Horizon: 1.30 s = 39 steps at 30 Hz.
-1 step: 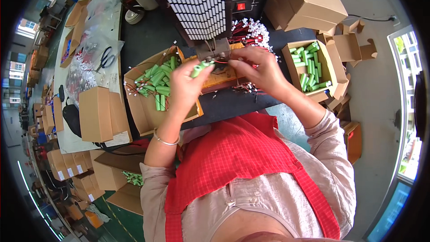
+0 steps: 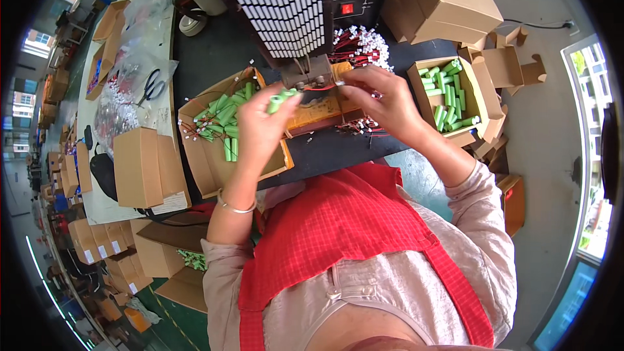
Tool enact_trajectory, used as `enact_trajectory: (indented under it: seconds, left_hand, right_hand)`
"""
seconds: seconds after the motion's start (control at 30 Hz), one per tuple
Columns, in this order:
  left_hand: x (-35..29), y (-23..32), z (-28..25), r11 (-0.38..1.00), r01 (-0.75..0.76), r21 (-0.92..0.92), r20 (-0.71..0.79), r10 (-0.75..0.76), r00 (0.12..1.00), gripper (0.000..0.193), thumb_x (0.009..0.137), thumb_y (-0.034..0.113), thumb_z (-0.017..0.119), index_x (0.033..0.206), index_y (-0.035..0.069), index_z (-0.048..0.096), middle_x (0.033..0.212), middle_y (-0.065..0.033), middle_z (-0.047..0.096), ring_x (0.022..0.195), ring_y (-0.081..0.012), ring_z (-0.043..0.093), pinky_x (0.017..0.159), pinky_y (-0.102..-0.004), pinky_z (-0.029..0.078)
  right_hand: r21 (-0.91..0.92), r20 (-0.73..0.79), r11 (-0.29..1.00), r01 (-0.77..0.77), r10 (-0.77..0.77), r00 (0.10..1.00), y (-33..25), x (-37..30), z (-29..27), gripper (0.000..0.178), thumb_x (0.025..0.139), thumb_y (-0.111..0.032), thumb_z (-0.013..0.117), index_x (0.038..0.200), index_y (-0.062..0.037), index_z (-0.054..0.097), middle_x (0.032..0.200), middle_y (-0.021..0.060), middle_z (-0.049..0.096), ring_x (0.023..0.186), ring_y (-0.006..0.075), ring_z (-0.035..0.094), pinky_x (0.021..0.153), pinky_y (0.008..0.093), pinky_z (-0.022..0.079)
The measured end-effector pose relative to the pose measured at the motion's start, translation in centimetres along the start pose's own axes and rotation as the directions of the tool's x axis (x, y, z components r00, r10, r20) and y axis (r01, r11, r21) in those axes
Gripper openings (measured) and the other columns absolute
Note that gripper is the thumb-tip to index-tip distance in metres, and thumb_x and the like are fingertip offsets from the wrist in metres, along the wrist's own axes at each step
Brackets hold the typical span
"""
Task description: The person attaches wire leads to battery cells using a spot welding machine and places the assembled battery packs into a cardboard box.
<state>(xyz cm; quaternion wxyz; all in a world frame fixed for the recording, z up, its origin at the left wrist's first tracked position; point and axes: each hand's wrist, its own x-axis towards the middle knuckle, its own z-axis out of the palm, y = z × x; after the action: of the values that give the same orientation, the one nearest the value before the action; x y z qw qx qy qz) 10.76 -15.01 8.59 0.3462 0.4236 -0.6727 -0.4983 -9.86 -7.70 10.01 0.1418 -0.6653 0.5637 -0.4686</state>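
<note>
My left hand (image 2: 260, 127) is closed on a pair of green cylindrical battery cells (image 2: 279, 100), held at the front of a machine's metal head (image 2: 308, 73). From the cells' end a red wire (image 2: 318, 88) runs across to my right hand (image 2: 387, 101). The thumb and forefinger of that hand pinch the wire near its small white connector (image 2: 339, 82). Below both hands lies a worn orange-yellow block (image 2: 315, 114). Exactly where the wire touches the cells is too small to make out.
Left of my hands, a cardboard box (image 2: 203, 168) holds wired green cells. On the right another box (image 2: 473, 88) holds loose green cells. A pile of red wires with white connectors (image 2: 364, 45) lies behind my right hand. Scissors (image 2: 152, 86) rest on the side table.
My left hand and the cells have shifted slightly left and down. The white connector now shows at my right fingertips, with the red wire stretched toward the cells.
</note>
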Motion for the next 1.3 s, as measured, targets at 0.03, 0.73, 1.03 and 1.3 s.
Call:
enact_trajectory:
  seconds: [0.03,0.73,1.03,1.3]
  left_hand:
    - [-0.1,-0.3,-1.1,0.994,-0.009,-0.107,-0.007,0.008,1.0,0.028,0.08,0.009,0.066,0.105,0.0,0.06,0.08,-0.0026,0.063,0.064,-0.0062,0.056,0.059,-0.019,0.047]
    - [-3.9,0.4,-5.6,0.983,0.155,0.098,0.094,-0.164,0.982,0.03,0.079,0.012,0.067,0.106,0.0,0.061,0.078,0.0,0.06,0.066,-0.0026,0.05,0.057,-0.0193,0.041]
    - [-6.8,0.5,3.3,0.704,0.422,-0.572,0.452,-0.159,0.878,0.036,0.081,0.003,0.062,0.115,0.0,0.052,0.104,-0.0112,0.06,0.088,-0.0165,0.061,0.071,-0.0259,0.051]
    - [-4.6,1.3,4.0,0.779,0.247,-0.576,0.278,-0.098,0.956,0.029,0.078,0.002,0.065,0.105,-0.003,0.056,0.085,-0.0047,0.061,0.072,-0.0111,0.058,0.061,-0.0232,0.048]
  right_hand:
    - [-0.015,0.039,1.0,-0.01,0.01,0.999,0.4,-0.7,-1.1,0.014,0.077,-0.004,0.064,0.09,0.0026,0.061,0.078,0.0107,0.061,0.069,0.0188,0.06,0.06,0.0279,0.047]
    - [-0.528,0.417,0.849,0.0,0.259,0.871,4.1,-9.9,-2.6,0.01,0.08,-0.016,0.056,0.079,-0.0056,0.055,0.074,0.0092,0.056,0.07,0.0271,0.059,0.063,0.0372,0.047]
    - [0.076,0.603,0.897,-0.435,0.306,0.737,-3.7,-7.6,-6.3,0.009,0.088,-0.009,0.054,0.089,0.0003,0.055,0.082,0.0072,0.062,0.075,0.0146,0.058,0.067,0.0277,0.046]
    - [0.543,0.688,0.374,-0.751,0.314,0.654,-2.9,-6.0,-1.6,0.022,0.092,-0.021,0.05,0.105,-0.0025,0.048,0.087,0.0065,0.061,0.079,0.0106,0.057,0.071,0.0232,0.046]
